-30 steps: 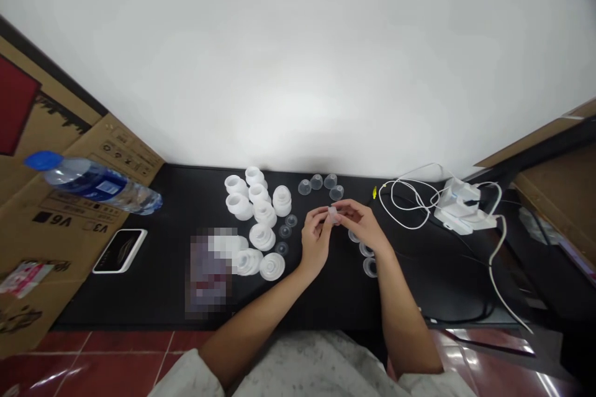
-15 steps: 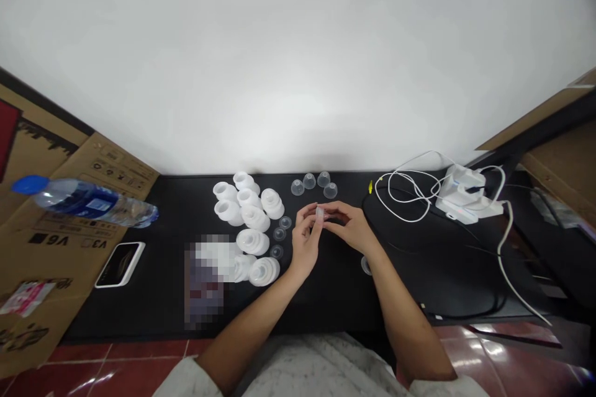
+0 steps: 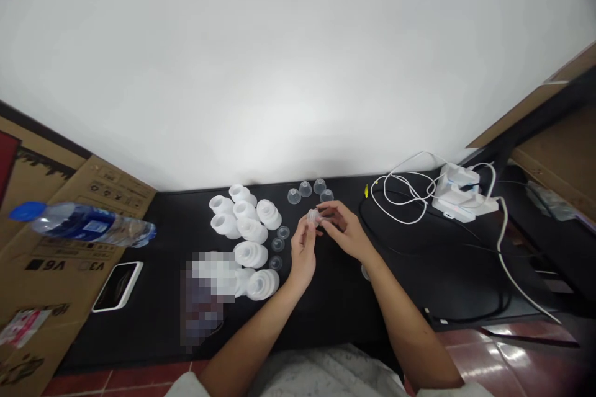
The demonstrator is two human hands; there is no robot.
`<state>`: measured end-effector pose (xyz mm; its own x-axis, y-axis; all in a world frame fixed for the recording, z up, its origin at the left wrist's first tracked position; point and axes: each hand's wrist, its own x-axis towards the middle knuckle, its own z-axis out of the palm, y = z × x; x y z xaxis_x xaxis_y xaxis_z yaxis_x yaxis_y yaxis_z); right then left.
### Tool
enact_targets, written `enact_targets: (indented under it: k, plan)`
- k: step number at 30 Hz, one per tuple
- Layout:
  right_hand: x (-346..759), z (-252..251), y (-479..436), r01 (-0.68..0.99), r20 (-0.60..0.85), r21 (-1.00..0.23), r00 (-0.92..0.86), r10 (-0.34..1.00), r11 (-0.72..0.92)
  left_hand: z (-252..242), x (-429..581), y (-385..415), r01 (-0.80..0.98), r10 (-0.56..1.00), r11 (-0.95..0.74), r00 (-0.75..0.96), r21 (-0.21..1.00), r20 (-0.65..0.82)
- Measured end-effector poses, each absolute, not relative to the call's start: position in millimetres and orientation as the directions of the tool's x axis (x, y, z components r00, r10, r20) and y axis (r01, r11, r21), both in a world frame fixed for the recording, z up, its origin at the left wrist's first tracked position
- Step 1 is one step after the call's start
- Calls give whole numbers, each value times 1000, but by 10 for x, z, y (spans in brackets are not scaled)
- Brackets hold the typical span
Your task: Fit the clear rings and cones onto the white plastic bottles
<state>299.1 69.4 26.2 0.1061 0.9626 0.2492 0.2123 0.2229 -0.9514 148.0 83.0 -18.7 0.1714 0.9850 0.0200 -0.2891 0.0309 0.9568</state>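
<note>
Between my hands is a small translucent ribbed screw ring (image 3: 313,216), with what looks like a clear bottle nipple (image 3: 325,219) sticking out toward the right. My left hand (image 3: 303,255) pinches the ring between thumb and fingers. My right hand (image 3: 348,234) has its thumb and fingertips closed on the nipple; its tip is hidden. To the left stand several white baby bottles (image 3: 251,230), some with nipple tops and some with bare necks. Beside them lie 3 clear nipples (image 3: 276,262). Several clear dome caps (image 3: 305,189) sit behind my hands.
Another clear piece (image 3: 365,272) lies partly behind my right forearm. A white power strip (image 3: 465,195) with looped white cable (image 3: 400,221) is at the right. On the left are a phone (image 3: 117,286), a water bottle (image 3: 93,223) and a cardboard box (image 3: 107,183). A wall backs the black table (image 3: 335,316).
The ring has turned from upright to tilted, and my right fingers have shifted onto the nipple at its right side. The whole view has tilted slightly.
</note>
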Motion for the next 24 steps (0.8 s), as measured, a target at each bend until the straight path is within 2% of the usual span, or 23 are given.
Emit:
enact_targets:
  k: [2, 6, 13, 20, 24]
  plan:
    - [2986, 276, 694, 310, 242, -934, 174, 955, 180, -156, 1480, 822, -264, 985, 8, 170, 965, 39]
    - [2981, 296, 690, 450, 192, -880, 47, 980, 151, -91, 1476, 826, -271, 980, -18, 186, 963, 71]
    - [2991, 290, 700, 346, 103, -934, 33, 994, 85, -114, 1500, 888, -470, 990, 43, 138, 881, 26]
    - [3016, 254, 711, 349, 100, -933, 20, 995, 87, -118, 1534, 845, -400, 992, -6, 110, 917, 55]
    - [3027, 207, 713, 261, 52, -964, 14, 999, 47, -105, 1525, 807, -385, 995, 4, 90, 923, 33]
